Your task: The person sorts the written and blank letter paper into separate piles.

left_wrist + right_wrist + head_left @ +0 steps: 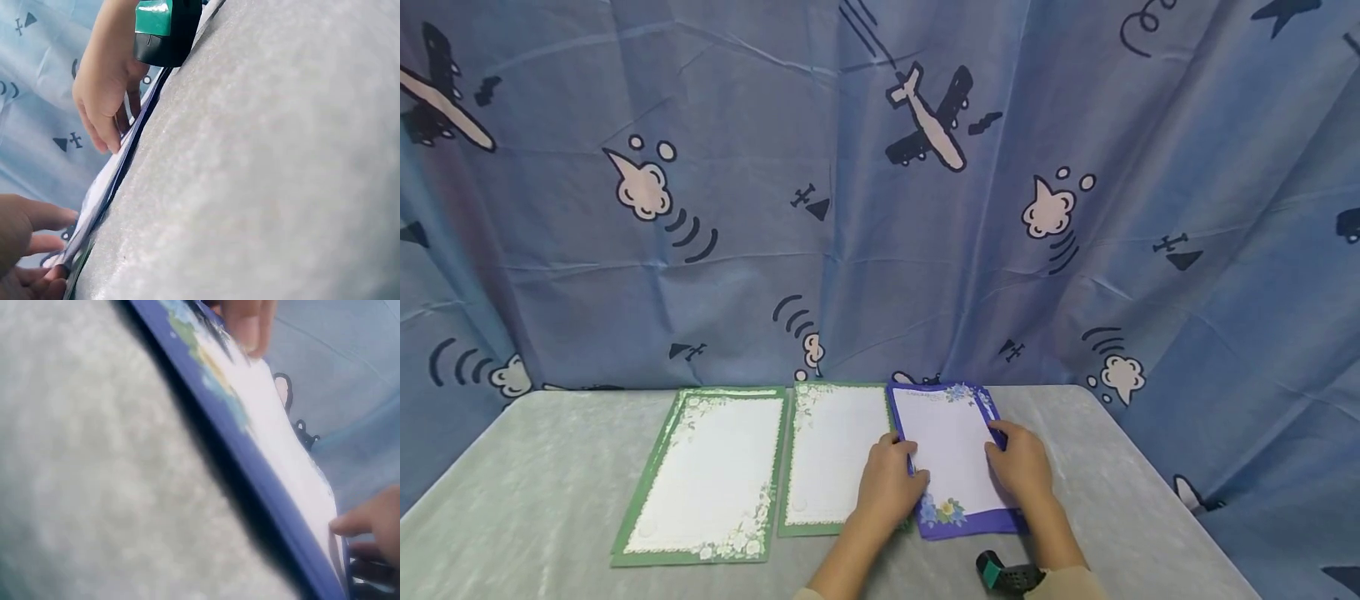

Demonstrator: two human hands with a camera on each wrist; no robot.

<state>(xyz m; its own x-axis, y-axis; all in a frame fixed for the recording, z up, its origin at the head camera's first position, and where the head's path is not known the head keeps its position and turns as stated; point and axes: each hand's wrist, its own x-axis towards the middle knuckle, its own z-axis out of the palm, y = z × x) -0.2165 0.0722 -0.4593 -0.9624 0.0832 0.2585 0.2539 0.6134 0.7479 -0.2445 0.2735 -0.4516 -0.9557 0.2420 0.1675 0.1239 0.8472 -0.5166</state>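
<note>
A small stack of purple-bordered sheets [951, 454] with blue and yellow flowers lies at the right of the row of papers. My left hand [889, 482] grips its left edge, thumb on the white face. Opposite, my right hand [1024, 462] holds the right edge; in the right wrist view its thumb presses on top while the fingers [370, 570] go beneath. The sheets' edges are slightly fanned, and the near border looks lifted off the table in that view. Partly under my left hand is a green-bordered sheet [835, 458].
Further left lie more green-bordered sheets [707, 475] with white flowers, their edges not quite aligned. A black and green wrist device [1009, 575] sits by my right forearm. The grey-white table [1120, 500] ends at a blue curtain [737, 208] printed with planes.
</note>
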